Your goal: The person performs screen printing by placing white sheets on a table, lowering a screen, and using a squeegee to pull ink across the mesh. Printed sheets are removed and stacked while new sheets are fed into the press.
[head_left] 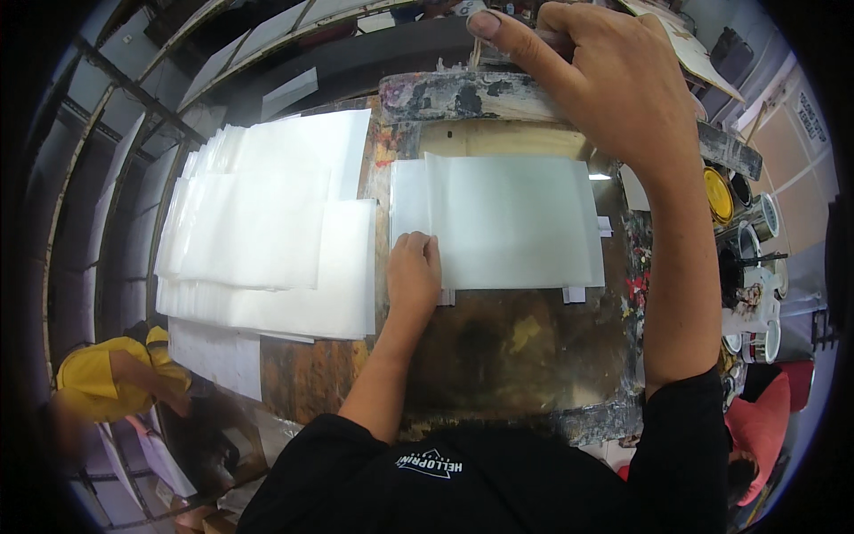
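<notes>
My left hand (415,271) is closed in a pinch at the left edge of a translucent whitish sheet (516,222). The sheet's left side is lifted in a fold, and a white layer (409,198) shows beneath it. It lies flat on a dark, paint-stained board (525,356), with small white tabs (575,295) at its edges. My right hand (614,76) is raised at the far side, above a paint-crusted bar (471,96). Its thumb stretches left and its other fingers curl; what they hold, if anything, is mostly hidden.
Overlapping stacks of whitish sheets (249,231) stand on the worn wooden table (307,378) at left. Open paint tins (717,195) line the right side. A person in yellow (111,374) is at lower left, another in red (763,423) at lower right. Metal racks (116,80) rise on the left.
</notes>
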Demonstrator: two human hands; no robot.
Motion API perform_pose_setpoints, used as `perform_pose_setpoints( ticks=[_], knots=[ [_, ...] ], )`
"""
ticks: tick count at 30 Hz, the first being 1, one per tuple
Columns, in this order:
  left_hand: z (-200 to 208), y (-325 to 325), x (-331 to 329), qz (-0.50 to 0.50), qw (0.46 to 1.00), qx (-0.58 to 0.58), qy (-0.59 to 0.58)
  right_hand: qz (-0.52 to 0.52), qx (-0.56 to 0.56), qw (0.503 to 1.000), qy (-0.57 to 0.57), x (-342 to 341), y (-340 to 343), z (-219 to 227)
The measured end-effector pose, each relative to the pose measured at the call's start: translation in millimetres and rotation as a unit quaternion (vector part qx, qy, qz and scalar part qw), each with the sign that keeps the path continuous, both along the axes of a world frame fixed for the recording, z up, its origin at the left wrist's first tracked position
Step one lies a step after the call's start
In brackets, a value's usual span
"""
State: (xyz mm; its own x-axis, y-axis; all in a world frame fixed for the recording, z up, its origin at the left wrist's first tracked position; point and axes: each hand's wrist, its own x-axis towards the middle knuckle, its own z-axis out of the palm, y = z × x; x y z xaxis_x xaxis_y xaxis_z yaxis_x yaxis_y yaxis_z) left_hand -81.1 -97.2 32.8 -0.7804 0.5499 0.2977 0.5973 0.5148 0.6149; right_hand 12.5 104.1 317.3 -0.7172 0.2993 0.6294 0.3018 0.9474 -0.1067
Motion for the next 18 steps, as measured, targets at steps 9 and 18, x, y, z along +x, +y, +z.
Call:
perform_pose_setpoints(
  ticks=[9,18],
  knots=[
    [40.9,-83.9,-77.8,0.067,0.992,0.067,-0.086,0.016,-0.013,0.999,-0.035,9.3,1.6,-6.8],
    [31.5,-72.1,-43.0,-0.005,0.996,0.074,0.058,0.015,0.004,1.0,-0.025,14.3,-6.6,-7.7]
  ],
)
